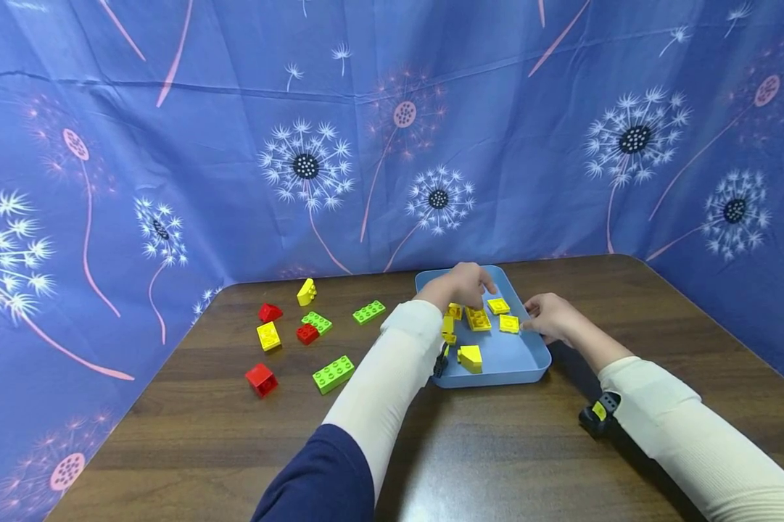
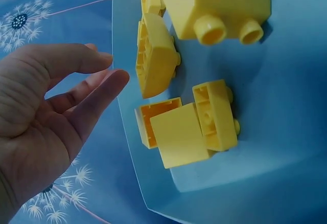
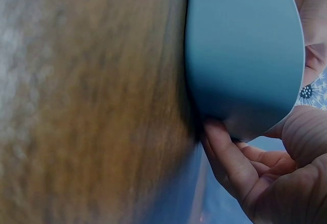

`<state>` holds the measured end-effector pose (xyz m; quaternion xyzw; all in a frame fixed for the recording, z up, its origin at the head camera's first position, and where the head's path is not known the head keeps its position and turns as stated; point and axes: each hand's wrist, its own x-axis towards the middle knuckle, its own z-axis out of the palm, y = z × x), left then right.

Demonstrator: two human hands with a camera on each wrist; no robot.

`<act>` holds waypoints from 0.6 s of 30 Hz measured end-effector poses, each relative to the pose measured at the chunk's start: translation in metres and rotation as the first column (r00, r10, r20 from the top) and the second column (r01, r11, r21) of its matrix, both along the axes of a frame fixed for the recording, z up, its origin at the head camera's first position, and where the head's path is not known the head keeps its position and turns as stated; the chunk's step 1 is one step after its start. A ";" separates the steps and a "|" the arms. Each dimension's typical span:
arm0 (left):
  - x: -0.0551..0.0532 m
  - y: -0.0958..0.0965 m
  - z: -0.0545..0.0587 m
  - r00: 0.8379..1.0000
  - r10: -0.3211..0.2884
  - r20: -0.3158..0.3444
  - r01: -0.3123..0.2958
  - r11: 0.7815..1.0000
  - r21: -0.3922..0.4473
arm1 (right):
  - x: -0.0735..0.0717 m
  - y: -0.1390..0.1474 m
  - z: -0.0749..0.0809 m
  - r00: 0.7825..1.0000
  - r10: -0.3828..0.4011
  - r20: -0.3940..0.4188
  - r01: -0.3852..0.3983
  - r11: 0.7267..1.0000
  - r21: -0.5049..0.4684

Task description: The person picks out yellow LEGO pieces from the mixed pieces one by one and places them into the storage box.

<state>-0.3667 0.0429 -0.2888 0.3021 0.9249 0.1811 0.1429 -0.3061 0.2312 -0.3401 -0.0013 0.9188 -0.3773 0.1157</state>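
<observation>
A blue tray (image 1: 509, 362) stands on the table with several yellow toy bricks (image 1: 478, 320) inside. My left hand (image 1: 463, 285) hovers over its far left part. In the left wrist view, the thumb and fingers (image 2: 97, 98) are apart and hold nothing, close to yellow bricks (image 2: 156, 55) along the tray's side. My right hand (image 1: 553, 317) grips the tray's right side. Seen from the right wrist, its fingers (image 3: 230, 157) press the outer wall (image 3: 245, 55) low down, and the thumb reaches the rim.
Left of the tray lie green bricks (image 1: 333, 374), red bricks (image 1: 261, 379) and yellow bricks (image 1: 269, 336), spread over the wooden table (image 1: 496, 449). A yellow slanted brick (image 1: 470, 359) sits at the tray's near end. Behind the table hangs a blue dandelion-print cloth (image 1: 509, 130).
</observation>
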 end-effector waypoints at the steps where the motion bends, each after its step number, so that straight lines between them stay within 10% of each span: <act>1: 0.000 -0.001 0.000 1.000 -0.002 -0.003 0.002 1.000 0.002 | 0.000 0.000 0.000 1.000 0.000 -0.001 0.000 1.000 0.001; 18: 0.026 -0.023 0.028 0.966 -0.197 -0.170 0.175 0.975 -0.137 | 0.001 0.000 -0.001 1.000 -0.011 -0.001 0.011 1.000 0.009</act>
